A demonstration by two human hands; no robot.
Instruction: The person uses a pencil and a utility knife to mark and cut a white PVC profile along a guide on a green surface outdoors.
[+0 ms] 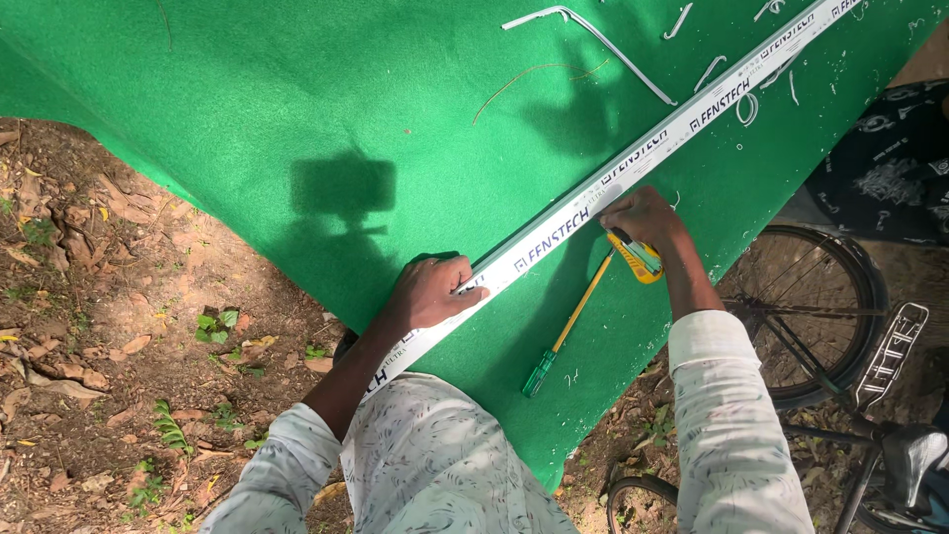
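L fingers (463,280) curled over near end of white profile strip (633,158), pressing it flat; left hand (430,292) clamped on it. R fingers (621,210) bunched on strip edge w/ yellow tape measure (638,255) under right hand (643,218). Strip: long, narrow, white w/ dark print, glossy, lying diagonally across green felt table (297,99). Screwdriver (565,331), yellow shaft, green handle, just beside. White offcuts (593,40) further up. Bicycle (830,326) at R.

Outdoor worksite: dirt ground (109,326), bicycle (840,326)
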